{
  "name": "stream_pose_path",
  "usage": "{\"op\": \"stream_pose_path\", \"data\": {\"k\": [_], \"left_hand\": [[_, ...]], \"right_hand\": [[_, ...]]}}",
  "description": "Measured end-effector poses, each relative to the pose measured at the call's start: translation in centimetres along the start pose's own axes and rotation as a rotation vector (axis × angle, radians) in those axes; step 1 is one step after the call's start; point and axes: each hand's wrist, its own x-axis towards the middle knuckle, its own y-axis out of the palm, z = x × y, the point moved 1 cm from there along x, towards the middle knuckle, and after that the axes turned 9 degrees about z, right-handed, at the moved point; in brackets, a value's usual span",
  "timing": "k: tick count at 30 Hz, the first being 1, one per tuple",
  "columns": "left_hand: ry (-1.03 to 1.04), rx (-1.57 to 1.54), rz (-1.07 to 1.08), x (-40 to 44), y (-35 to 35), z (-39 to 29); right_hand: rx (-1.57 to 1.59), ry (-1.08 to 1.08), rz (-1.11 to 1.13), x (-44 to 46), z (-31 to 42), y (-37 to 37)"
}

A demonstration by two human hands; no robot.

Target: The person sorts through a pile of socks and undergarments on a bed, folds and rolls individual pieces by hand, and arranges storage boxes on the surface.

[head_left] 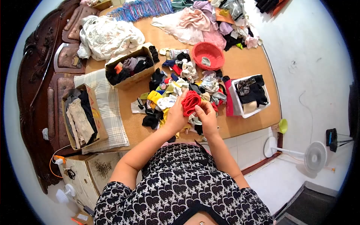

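Note:
A rolled-up red cloth (191, 102), possibly a sock, is held up between both hands above the pile. My left hand (177, 113) is closed round its left side, thumb along the top. From the right, my right hand (206, 117) pinches its lower edge with thumb and fingers. Under and beyond the hands spreads a mixed pile of small garments (170, 90), many like socks, in white, yellow, black, grey and red. My hands and the red cloth hide part of this pile.
Behind the pile sits a red plastic basket (195, 56) with a small grey item inside. A white bin (267, 101) of dark clothes stands right. Two cardboard boxes (129, 80) of clothing stand left. White bedding (108, 37) and pink fabric (193, 22) lie farther back on the bed.

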Motion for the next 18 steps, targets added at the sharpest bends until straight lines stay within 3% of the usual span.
{"op": "stream_pose_path", "data": {"k": [5, 7, 8, 9, 11, 15, 18], "left_hand": [[-0.052, 0.043, 0.126, -0.4, -0.2, 0.0], [0.059, -0.198, 0.236, -0.9, 0.1, 0.0], [0.051, -0.51, 0.36, -1.0, 0.7, 0.7], [0.048, -0.51, 0.356, -1.1, 0.9, 1.0], [-0.183, -0.95, 0.377, -0.8, 1.1, 1.2], [-0.267, -1.098, 0.231, -0.2, 1.3, 1.3], [-0.327, -1.189, 0.165, -0.2, 1.3, 1.5]], "right_hand": [[0.104, 0.035, 0.016, 0.4, -0.6, -0.1], [0.106, 0.01, -0.016, 0.3, -0.6, -0.2], [0.106, 0.013, -0.012, 0.3, -1.3, -0.5], [0.044, 0.025, -0.001, 0.5, -2.4, -1.1], [-0.017, 0.034, 0.007, 0.5, -2.4, -1.0], [-0.042, -0.001, 0.131, -0.1, -1.1, -0.1], [0.398, 0.085, 0.126, -0.2, -1.6, -0.6]]}}
